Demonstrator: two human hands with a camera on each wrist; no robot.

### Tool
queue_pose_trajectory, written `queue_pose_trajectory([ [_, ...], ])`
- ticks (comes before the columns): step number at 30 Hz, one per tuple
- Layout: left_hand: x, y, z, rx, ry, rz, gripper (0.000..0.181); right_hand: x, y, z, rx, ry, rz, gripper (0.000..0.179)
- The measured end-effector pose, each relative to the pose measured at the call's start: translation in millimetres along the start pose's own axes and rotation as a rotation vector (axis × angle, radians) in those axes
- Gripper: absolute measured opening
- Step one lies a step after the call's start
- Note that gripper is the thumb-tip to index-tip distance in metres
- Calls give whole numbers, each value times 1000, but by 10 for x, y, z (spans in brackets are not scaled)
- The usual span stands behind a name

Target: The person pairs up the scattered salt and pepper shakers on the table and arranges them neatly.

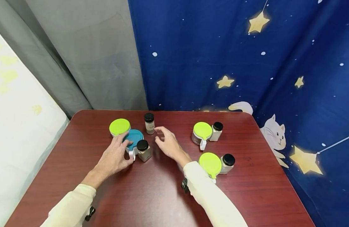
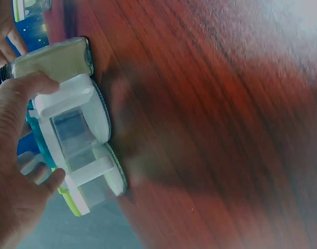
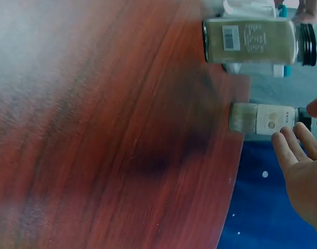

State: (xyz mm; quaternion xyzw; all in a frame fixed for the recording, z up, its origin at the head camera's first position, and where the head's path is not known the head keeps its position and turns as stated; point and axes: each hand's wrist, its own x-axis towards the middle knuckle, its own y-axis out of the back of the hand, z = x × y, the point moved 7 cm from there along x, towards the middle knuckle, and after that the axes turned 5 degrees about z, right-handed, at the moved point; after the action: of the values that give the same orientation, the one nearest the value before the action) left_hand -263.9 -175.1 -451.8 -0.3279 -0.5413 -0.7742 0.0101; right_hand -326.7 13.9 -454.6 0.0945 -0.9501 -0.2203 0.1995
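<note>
My left hand (image 1: pixel 115 156) grips a seasoning jar with a blue lid (image 1: pixel 135 137), its thumb by the white handle (image 2: pixel 65 96) and its other fingers across the lid's left side. A green-lidded seasoning jar (image 1: pixel 119 127) stands directly behind. On the blue jar's right is a square spice bottle (image 1: pixel 144 152) with a black cap, full of pale powder. My right hand (image 1: pixel 170 143) is held over the table with relaxed, slightly bent fingers and nothing in them. Its fingertips are close to a slim black-capped spice bottle (image 1: pixel 150 124) standing upright at the back.
On the table's right side (image 1: pixel 256 176), a green-lidded jar (image 1: pixel 202 132) stands beside a black-capped bottle (image 1: pixel 216 131). Nearer me, another green-lidded jar (image 1: pixel 210 164) has a black-capped bottle (image 1: pixel 227 164) at its right, close to my right sleeve. A blue starry curtain (image 1: pixel 191 56) hangs behind.
</note>
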Motion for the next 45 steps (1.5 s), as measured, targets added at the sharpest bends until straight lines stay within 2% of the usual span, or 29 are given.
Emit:
queue_pose_trajectory([
  [4,17,-5,24,6,-25,-26,54,114,37,29,-43,0,10,39],
  [8,7,38,50,45,-19,-41,68,242,64,5,-174,-12,3,51],
  [12,-48,61,106,99,-21,-61,83,344,43,-2,-355,-61,-52,64],
  [16,-111,81,151,124,-5,-67,82,403,-24,13,-465,-109,-133,68],
  [19,-150,100,160,101,16,-57,81,434,-46,24,-486,-113,-141,65],
  [27,-334,119,121,-37,69,11,76,516,-33,-30,-421,-17,-49,45],
  [35,-511,-98,13,-282,255,-52,87,556,-88,-29,-376,0,-27,36],
  [40,-527,-148,-27,-329,274,-62,92,552,-101,47,-353,-18,-12,42],
  [45,-557,-142,-108,-407,290,-69,100,549,-183,86,-355,-7,-33,50],
])
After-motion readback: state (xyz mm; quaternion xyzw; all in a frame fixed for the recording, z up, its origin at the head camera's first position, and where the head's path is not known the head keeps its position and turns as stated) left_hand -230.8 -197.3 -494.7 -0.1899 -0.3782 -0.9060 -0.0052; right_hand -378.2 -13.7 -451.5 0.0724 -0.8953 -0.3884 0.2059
